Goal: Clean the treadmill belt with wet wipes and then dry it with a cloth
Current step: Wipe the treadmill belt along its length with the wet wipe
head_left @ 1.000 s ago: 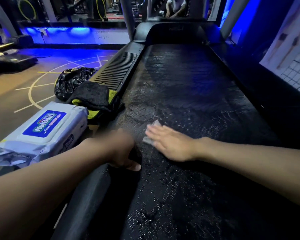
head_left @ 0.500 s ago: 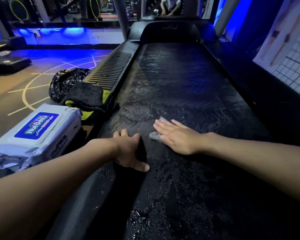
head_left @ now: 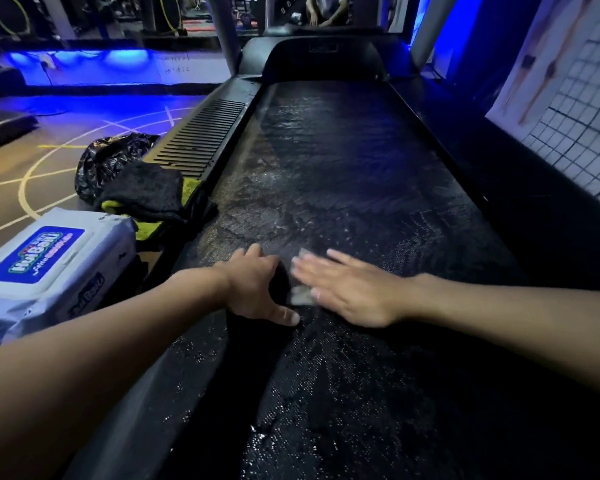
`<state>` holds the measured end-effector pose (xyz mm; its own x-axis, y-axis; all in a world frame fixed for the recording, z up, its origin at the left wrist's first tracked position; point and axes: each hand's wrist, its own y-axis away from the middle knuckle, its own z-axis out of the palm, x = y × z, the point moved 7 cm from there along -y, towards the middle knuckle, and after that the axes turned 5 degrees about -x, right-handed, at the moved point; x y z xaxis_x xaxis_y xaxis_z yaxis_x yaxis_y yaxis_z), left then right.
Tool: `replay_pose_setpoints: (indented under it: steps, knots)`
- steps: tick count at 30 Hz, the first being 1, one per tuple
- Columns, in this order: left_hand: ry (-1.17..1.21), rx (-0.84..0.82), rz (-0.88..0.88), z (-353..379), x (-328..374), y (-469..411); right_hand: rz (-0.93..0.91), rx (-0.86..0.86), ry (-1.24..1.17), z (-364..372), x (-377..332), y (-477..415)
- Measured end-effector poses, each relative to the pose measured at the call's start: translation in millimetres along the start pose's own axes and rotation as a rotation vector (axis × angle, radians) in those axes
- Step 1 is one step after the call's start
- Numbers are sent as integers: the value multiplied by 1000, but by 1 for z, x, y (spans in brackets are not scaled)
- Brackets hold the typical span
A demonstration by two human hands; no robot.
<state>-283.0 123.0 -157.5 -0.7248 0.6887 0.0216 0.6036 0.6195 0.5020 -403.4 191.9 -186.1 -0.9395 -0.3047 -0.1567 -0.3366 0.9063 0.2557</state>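
Treadmill belt (head_left: pixel 343 185) black, wet, glistening under yr hands, wipes pack (head_left: pixel 49 261) left of yr left hand (head_left: pixel 257 285), dark cloth (head_left: pixel 146 192) beyond it, left hand flat on belt, empty, right hand (head_left: pixel 350 292) fingers straight, pressing crumpled wet wipe (head_left: pixel 300 295) down

Blue light (head_left: pixel 73 60) glows over a line-marked floor (head_left: pixel 32 174); gridded wall (head_left: pixel 575 126) at right.

Setting: gym. Treadmill belt (head_left: pixel 343 174) ahead of the right hand (head_left: pixel 350 292); line-marked sports floor (head_left: pixel 32 174) left of the left hand (head_left: pixel 257 289); blue-lit strip (head_left: pixel 84 60) far beyond.
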Motion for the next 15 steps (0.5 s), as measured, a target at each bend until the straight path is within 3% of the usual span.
replay_pose_setpoints:
  steps: [3,7,11,15]
  knots:
    - [-54,21,-56,-2,4,-2,214,68,-67,-11,30,-12]
    - [-86,35,-25,-2,9,-9,8,21,-51,7,0,7]
    - [-91,4,0,-2,10,-11,204,-3,-105,-10,39,-1]
    - [0,-61,66,-5,20,-13,36,-35,-30,9,9,18]
